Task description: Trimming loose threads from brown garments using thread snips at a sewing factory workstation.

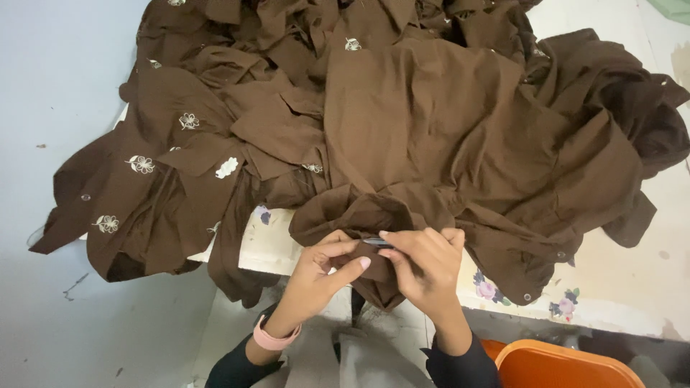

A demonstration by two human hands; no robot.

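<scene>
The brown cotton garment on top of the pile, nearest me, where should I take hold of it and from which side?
Probably by the bunched hem edge of the brown cotton garment that hangs over the near edge of the pale floral-covered table, coming from the near side. That fold already sits between the left hand and right hand, free of the pile, while the rest lies spread flat.

Two hands are in view, a left hand [320,269] and a right hand [424,266], both at one small dark tool [377,243]. One pink wristband [273,336] sits on the left wrist. One counter [625,287] carries one big heap of brown garments [402,136]; how many garments are in it I cannot count, because they overlap. On the brown cloth I count about seven white embroidered flowers [141,164]. One orange plastic object [568,365] shows at the bottom edge.
</scene>
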